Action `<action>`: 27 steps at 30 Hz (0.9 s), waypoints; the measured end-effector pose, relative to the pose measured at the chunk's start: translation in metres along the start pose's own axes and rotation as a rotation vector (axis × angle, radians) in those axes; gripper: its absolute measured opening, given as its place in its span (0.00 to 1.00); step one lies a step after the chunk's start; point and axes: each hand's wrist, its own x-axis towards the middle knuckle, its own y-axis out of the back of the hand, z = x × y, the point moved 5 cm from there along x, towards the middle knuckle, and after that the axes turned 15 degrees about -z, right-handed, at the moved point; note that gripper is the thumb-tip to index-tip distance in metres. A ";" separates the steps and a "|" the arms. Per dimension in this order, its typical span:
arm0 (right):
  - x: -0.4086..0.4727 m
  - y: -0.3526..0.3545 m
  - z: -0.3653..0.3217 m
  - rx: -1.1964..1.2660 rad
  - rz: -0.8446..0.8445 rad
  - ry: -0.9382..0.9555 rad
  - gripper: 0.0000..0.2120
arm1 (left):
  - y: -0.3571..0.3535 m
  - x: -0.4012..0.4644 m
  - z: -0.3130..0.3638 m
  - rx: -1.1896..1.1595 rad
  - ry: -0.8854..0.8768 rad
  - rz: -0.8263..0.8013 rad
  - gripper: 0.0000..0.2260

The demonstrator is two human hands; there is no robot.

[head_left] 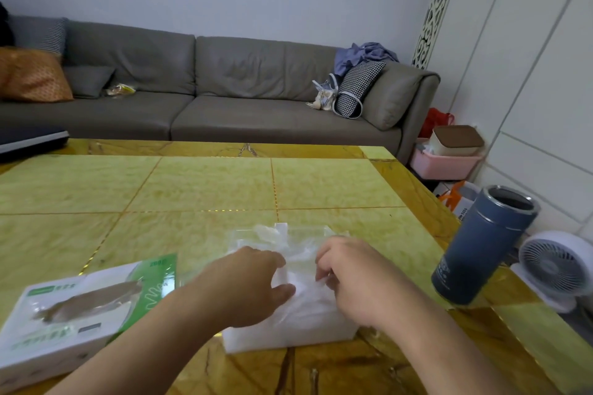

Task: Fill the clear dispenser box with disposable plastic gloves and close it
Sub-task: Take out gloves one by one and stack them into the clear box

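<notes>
Tucking gloves into the box, lid not yet shut.

Curled right fingers point(322, 269) pinching thin film over the middle of the box; left fingers point(279, 261) bent, thumb spread, pressing on the plastic gloves point(301, 292). Right hand point(349, 276) and left hand point(253, 282) meeting over the clear dispenser box point(288, 337), sitting near the front edge of the yellow table point(192, 186), its clear lid point(305, 231) apparently up on the far side. Probably still filling: next, pressing the wad flat below the rim, then bringing the lid down. Green-and-white glove packet point(80, 308) at near left, blue flask point(481, 247) at right.
</notes>
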 end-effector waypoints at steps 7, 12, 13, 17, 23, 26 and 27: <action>0.000 -0.001 -0.001 0.046 -0.046 -0.039 0.15 | 0.023 -0.016 0.015 0.003 0.000 0.206 0.16; 0.007 -0.005 -0.005 0.014 -0.066 -0.029 0.12 | 0.021 -0.009 0.029 -0.097 -0.152 0.048 0.18; 0.007 -0.006 -0.006 -0.001 -0.075 -0.026 0.13 | 0.016 -0.006 0.026 -0.055 -0.129 -0.019 0.20; 0.001 -0.011 -0.004 0.021 -0.219 -0.066 0.19 | -0.003 0.001 0.011 0.038 -0.002 -0.181 0.25; 0.008 -0.011 -0.001 0.137 -0.152 -0.126 0.17 | -0.012 0.014 0.001 0.013 0.012 -0.193 0.26; 0.015 -0.012 -0.003 0.048 -0.204 -0.167 0.19 | -0.012 0.019 -0.001 0.020 0.027 -0.177 0.27; 0.017 -0.014 -0.004 0.029 -0.247 -0.194 0.22 | -0.012 0.020 0.000 0.027 0.029 -0.173 0.27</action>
